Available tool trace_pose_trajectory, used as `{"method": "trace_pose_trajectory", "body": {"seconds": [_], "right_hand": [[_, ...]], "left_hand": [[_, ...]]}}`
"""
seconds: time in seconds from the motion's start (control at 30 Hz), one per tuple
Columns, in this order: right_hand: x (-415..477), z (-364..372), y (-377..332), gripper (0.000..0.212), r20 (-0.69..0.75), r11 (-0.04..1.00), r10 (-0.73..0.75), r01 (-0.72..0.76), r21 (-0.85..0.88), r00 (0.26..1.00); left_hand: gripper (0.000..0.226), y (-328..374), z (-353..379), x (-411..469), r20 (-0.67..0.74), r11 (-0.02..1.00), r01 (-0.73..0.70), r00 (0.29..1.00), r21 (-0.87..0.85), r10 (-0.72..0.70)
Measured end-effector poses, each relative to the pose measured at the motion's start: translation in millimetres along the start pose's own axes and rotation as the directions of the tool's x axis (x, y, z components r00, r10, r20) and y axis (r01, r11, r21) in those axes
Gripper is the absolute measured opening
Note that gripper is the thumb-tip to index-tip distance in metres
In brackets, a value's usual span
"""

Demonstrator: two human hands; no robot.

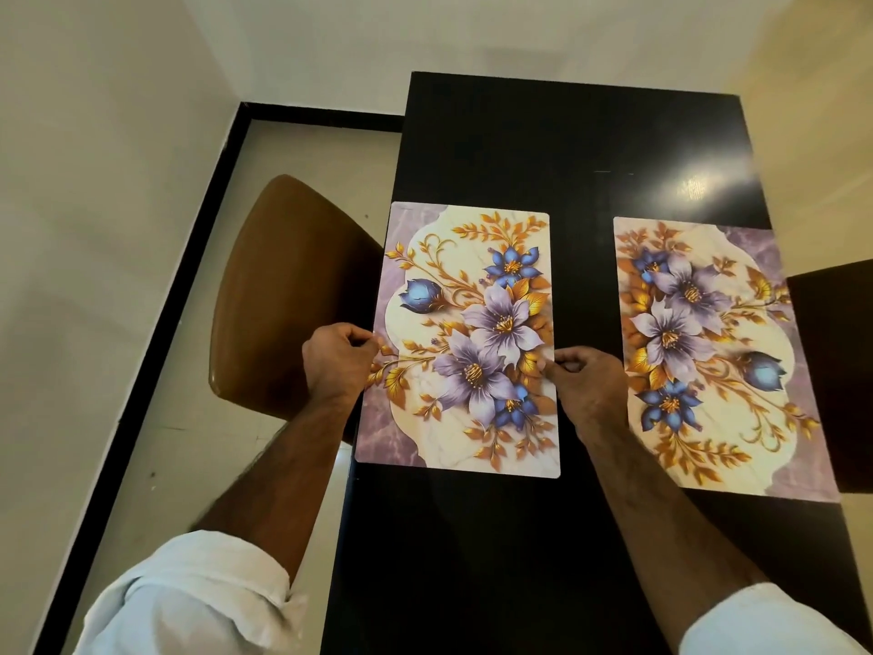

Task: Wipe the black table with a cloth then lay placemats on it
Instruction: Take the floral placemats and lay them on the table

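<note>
Left hand [338, 359] and right hand [590, 385] each pinch a long side of the purple-and-gold floral rectangular placemat [465, 338], lying along the left edge of the black table [543, 148]. Risk: nudged leftward, it overhangs and slips toward the brown chair [283, 295] (tabletop looks slick).

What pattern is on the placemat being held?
The placemat shows purple and blue flowers, gold leaves; head view.

No legible text, label, brand, number or sign observed. The rectangular floral-printed placemat [472, 257] and the matching placemat [699, 352] at its 3 o'clock (both on the glossy black table [543, 144]) bear printed flowers and leaves only.
</note>
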State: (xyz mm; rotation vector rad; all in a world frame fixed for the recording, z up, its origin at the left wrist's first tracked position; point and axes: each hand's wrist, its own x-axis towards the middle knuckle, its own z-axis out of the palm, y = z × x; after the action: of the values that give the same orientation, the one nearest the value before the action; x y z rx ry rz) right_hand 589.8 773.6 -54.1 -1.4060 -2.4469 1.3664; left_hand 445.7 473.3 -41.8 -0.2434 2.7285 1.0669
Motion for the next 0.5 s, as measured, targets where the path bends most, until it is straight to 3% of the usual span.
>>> {"method": "trace_pose_trajectory", "body": {"seconds": [0.5], "right_hand": [[-8.8,1.4,-4.3,0.030,-0.014,0.999,-0.020,0.019,-0.047,1.000]], "left_hand": [[0.022,-0.7,1.0,0.7,-0.013,0.998,0.051,0.999,-0.038,-0.051]]}}
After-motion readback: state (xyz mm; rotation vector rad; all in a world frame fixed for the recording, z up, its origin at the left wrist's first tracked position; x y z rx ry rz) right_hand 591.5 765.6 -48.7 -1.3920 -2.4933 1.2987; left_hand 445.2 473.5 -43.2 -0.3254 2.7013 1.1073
